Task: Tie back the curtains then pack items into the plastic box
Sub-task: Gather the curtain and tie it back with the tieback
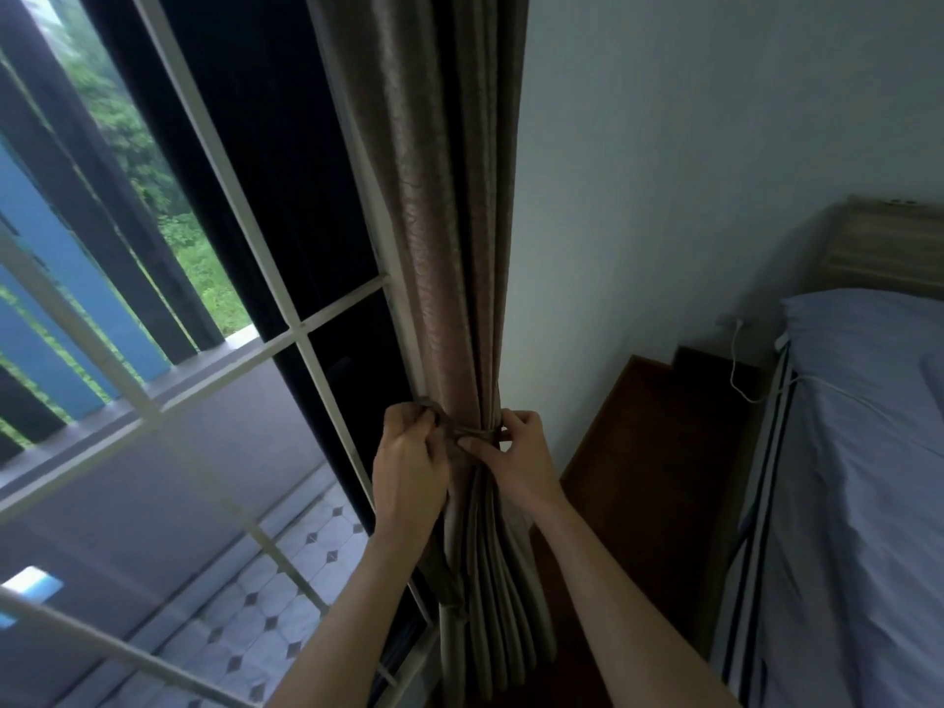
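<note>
A: From the head view, where's the curtain [449, 278]?

B: Gathered into a bunch beside the window frame [306, 339], against the wall, with the bed [858, 452] off to the right.

A: And the hands?

B: The left hand [408, 452] has its grip clenched on the tie-back band [472, 432] wrapped around the bunch. The right hand [516, 452] pinches the same band.
</note>
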